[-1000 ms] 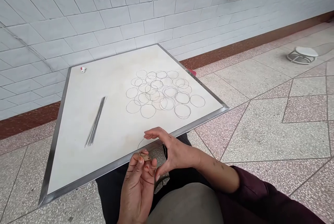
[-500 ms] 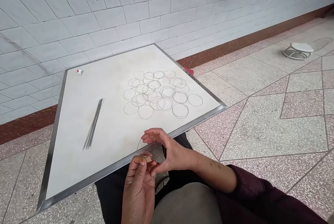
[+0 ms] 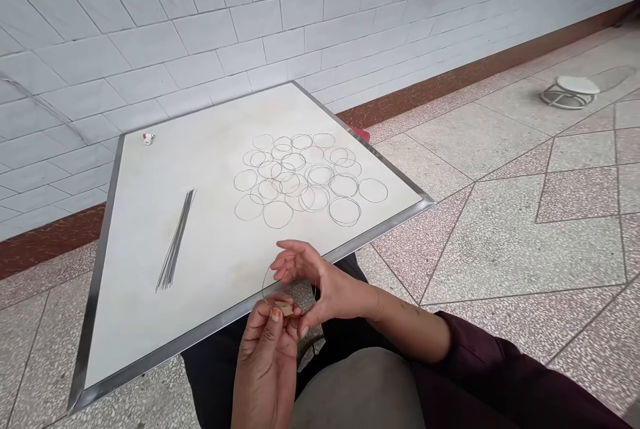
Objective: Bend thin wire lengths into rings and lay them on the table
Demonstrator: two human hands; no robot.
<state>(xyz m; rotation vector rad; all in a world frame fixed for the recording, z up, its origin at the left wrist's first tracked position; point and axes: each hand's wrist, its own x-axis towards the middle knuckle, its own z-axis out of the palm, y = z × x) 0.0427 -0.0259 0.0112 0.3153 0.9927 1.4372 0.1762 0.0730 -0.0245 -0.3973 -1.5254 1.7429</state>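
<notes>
My left hand [image 3: 267,355] is closed in a pinch on a small tan block [image 3: 284,309], at the near edge of the table. A thin wire loop [image 3: 263,282] rises from the same grip, and where its ends meet is hidden by my fingers. My right hand [image 3: 333,289] curves around the loop's right side in a C shape. Its thumb is low beside the left fingertips, and its other fingers are apart at the top of the loop. Beyond my hands, many overlapping wire rings [image 3: 279,227] lie flat on the white table [image 3: 210,142].
A bundle of straight wires [image 3: 175,242] lies on the table's left half. One small white-and-red object [image 3: 149,139] sits near the far left corner. Metal trim [image 3: 210,323] edges the table, which stands by a tiled wall [image 3: 210,35]. On the floor at right is a white stool [image 3: 571,92].
The view has shifted slightly. My right hand's fingers have lifted and spread a little around the loop, while my left hand keeps its pinch on the block.
</notes>
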